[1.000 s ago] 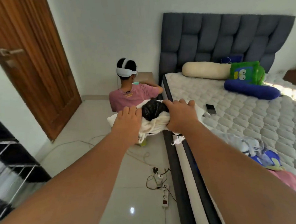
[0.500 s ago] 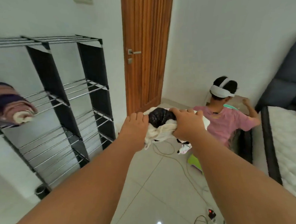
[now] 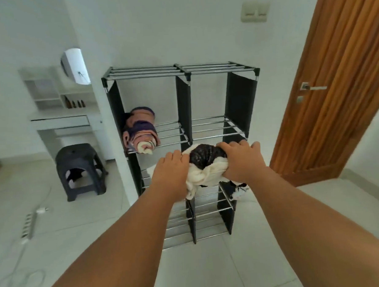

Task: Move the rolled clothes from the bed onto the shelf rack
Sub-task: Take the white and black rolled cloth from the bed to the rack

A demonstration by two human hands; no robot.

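Note:
I hold a rolled bundle of clothes (image 3: 204,166), cream-white cloth around a dark black piece, with both hands in front of the shelf rack (image 3: 183,99). My left hand (image 3: 171,170) grips its left side and my right hand (image 3: 240,160) grips its right side. The rack is black with metal bar shelves, two columns wide. A pink and purple rolled bundle (image 3: 140,132) lies on the upper left shelf. The bundle I hold hangs level with the middle tier and hides part of it.
A dark plastic stool (image 3: 79,171) stands left of the rack, by a white dressing table (image 3: 62,119). A power strip (image 3: 28,224) and cable lie on the tiled floor at left. A wooden door (image 3: 339,80) is shut at right.
I have turned left from the bed to face the rack head-on. The seated person and the bed have left the view. Both hands still hold the same bundle.

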